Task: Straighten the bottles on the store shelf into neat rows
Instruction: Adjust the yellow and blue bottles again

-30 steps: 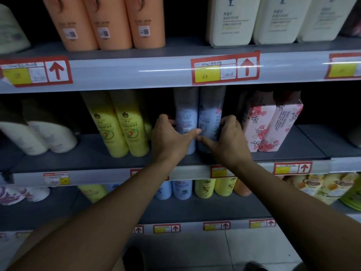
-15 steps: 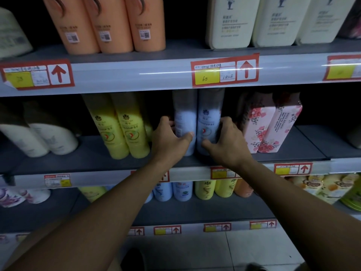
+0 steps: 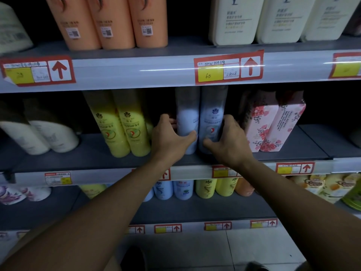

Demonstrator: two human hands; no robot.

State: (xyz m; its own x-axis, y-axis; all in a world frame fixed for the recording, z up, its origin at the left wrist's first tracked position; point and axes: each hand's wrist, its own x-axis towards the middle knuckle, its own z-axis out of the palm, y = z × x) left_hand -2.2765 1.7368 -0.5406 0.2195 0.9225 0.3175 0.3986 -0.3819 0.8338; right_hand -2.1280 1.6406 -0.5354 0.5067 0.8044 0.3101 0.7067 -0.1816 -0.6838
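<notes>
Middle shelf point(image 3: 58, 151), left to right. I see two white bottles point(image 3: 39, 137) leaning at the far left, then two yellow bottles point(image 3: 121, 130) standing side by side and touching.

Next come the two pale blue bottles point(image 3: 201, 118), upright and touching each other, near the middle of the shelf and set back from its front edge.

My left hand point(image 3: 170, 137) grips the left blue bottle low on its body: thumb laid across the front, fingers point(image 3: 172, 122) curled round its left side toward the back. I cannot tell how far they wrap, since the bottle hides them.

My right hand point(image 3: 228, 139) grips the right blue bottle the same way, thumb on the front near the label, fingers curled round its right side. The two thumbs point toward each other, close but apart.

Right of that hand, two pink flowered bottles point(image 3: 273, 124) lean together, tilted to the right.

Shelf above: three orange bottles point(image 3: 109, 22) at left, cream bottles point(image 3: 273, 18) at right. A red and yellow price tag point(image 3: 228, 67) sits on the rail directly over the blue pair. Shelf below holds small blue, yellow and orange bottles point(image 3: 205, 188).
</notes>
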